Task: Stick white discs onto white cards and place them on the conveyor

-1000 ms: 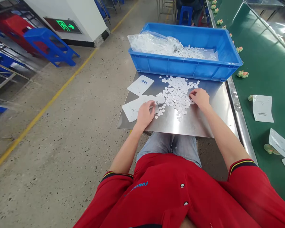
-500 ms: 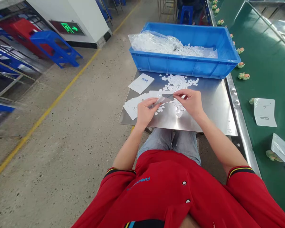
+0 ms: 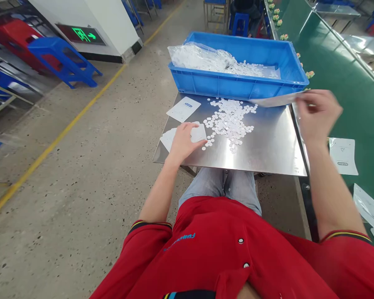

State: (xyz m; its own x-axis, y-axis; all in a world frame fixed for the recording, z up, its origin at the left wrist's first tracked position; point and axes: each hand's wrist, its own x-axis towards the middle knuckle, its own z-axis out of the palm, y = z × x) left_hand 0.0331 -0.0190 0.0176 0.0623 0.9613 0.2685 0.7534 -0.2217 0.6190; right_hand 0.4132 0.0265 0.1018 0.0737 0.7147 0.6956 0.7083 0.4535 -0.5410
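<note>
My right hand is at the table's right edge, beside the green belt, its fingers closed on one end of a flat plastic pouch. The pouch is blurred and points left over the metal table. Over several white pouches at the table's left, my left hand has its thumb and fingers apart and holds nothing. A single white pouch with a blue logo lies farther back. Small white discs are scattered across the middle of the metal table.
A blue crate with a clear bag of white discs stands at the table's back. Along the right runs a green conveyor belt carrying small figures and white pouches. A blue stool stands across the floor at left.
My right hand has carried the pouch away to the right, toward the belt. My left hand has let go of it and moved slightly left, over the pile of pouches.
</note>
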